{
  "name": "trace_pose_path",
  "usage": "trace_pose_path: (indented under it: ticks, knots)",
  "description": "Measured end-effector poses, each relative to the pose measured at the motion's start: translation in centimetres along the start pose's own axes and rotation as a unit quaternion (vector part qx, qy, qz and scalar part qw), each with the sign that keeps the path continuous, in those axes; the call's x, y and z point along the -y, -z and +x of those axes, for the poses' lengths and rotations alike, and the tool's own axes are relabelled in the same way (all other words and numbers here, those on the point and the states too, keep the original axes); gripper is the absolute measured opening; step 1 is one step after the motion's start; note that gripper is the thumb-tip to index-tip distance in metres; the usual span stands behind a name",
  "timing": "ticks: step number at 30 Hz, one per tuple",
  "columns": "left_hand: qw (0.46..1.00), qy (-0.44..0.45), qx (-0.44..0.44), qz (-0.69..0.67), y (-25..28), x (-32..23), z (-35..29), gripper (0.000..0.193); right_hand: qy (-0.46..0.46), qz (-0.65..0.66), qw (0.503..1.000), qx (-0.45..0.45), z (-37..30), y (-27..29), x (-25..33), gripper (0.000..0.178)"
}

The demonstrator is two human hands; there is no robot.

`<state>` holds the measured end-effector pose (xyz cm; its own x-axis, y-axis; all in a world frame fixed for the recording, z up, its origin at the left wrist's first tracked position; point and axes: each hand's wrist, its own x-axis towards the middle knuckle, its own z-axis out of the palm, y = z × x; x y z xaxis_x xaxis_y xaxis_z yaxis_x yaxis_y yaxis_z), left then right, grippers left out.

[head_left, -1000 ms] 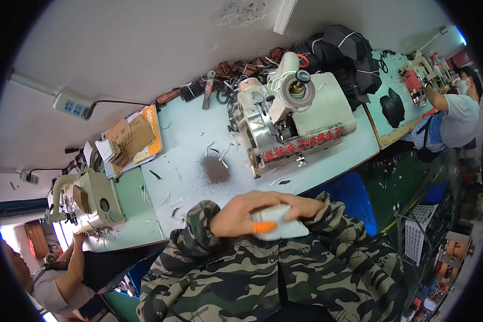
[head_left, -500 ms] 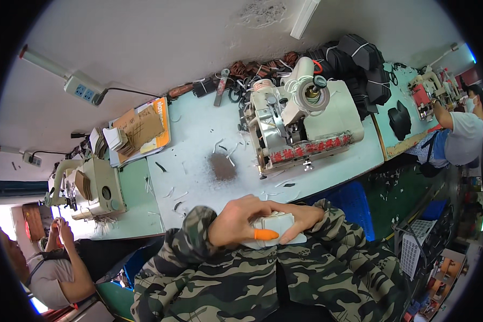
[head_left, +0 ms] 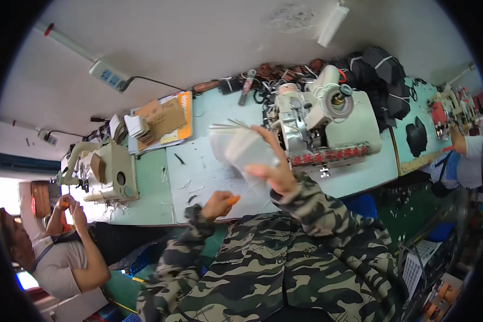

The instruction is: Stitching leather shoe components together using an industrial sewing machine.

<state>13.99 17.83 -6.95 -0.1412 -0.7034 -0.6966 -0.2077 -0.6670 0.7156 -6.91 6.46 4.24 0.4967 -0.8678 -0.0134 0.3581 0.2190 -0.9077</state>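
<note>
A stack of thin white flat pieces [head_left: 244,150], smeared by motion, is gripped in my right hand [head_left: 276,169] above the worktable [head_left: 220,115]. The stack is tilted, and its far edges fan apart. Nearer the table's front edge, my left hand [head_left: 219,205] is apart from the stack with its fingers curled in. An orange finger cover sits on its thumb, and nothing shows in its grasp. Just beyond my right hand stands a cream bench machine [head_left: 354,126] with a round ring-shaped head.
Cardboard pieces and papers [head_left: 166,121] lie at the table's back left, with white pieces [head_left: 138,126] on them. Black bundles [head_left: 383,80] are piled behind the machine. A co-worker [head_left: 64,241] sits at the left by another machine [head_left: 110,172]; another person [head_left: 461,163] works far right.
My hands have parted from around the stack. The right hand has carried it up and forward over the table, while the left has moved left. The view has shifted too.
</note>
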Motion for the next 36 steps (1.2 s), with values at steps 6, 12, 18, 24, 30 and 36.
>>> trace_pose_path:
  ticks: [6,12,18,24,30,36]
  knots:
    - [0.9,-0.223,-0.272,0.259,-0.5,3.3,5.7,0.028,0.164,-0.238,0.957,-0.032,5.0,-3.3,-5.7,0.089]
    - [0.92,-0.198,-0.09,0.327,-6.7,6.4,5.9,0.025,-0.071,0.191,0.975,0.084,9.9,-2.7,2.7,0.096]
    - [0.789,-0.367,-0.413,0.269,7.9,2.5,9.2,0.036,0.135,-0.429,0.891,0.059,4.9,-0.2,-6.5,0.109]
    - [0.915,-0.154,-0.353,-0.118,2.1,4.7,7.7,0.045,0.019,-0.624,0.78,-0.033,1.0,2.3,-15.8,0.115]
    - [0.889,-0.191,-0.41,0.073,0.7,5.1,7.8,0.08,0.087,-0.558,0.82,0.089,-1.4,2.2,-17.6,0.116]
    - [0.933,-0.224,-0.255,0.121,5.9,1.1,6.8,0.082,-0.051,-0.513,0.852,0.09,1.9,1.4,-16.2,0.109]
